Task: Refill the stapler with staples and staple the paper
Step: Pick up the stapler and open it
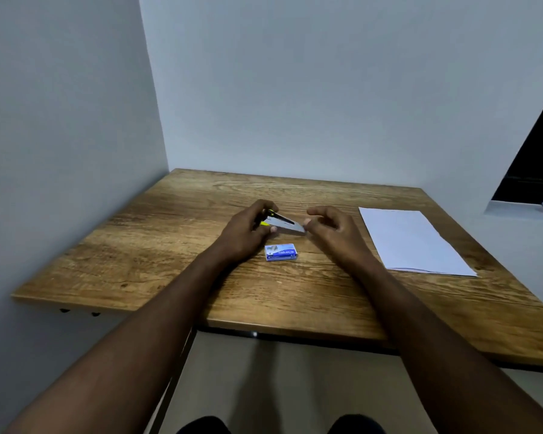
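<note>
Left fingers [265, 204] gripping stapler [290, 225], right fingers [318, 211] at its tip, grip unclear, wooden desk [170, 245], grey corner walls [295, 89]

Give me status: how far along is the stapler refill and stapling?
Done: yellow-and-black stapler hinged open, gripped by the left hand. In hand: right hand touches its silver metal rail; whether staples are in, cannot tell. Small blue staple box lies on the wooden table. Left: close it, staple the white paper sheets, lying apart at right.

Dim, flat light is seen; faint shadows are thrown beneath the fingers [318, 211] of the right hand [336, 228] onto the brown wood-grain tabletop [170, 245]; frame edges are bowed.
</note>
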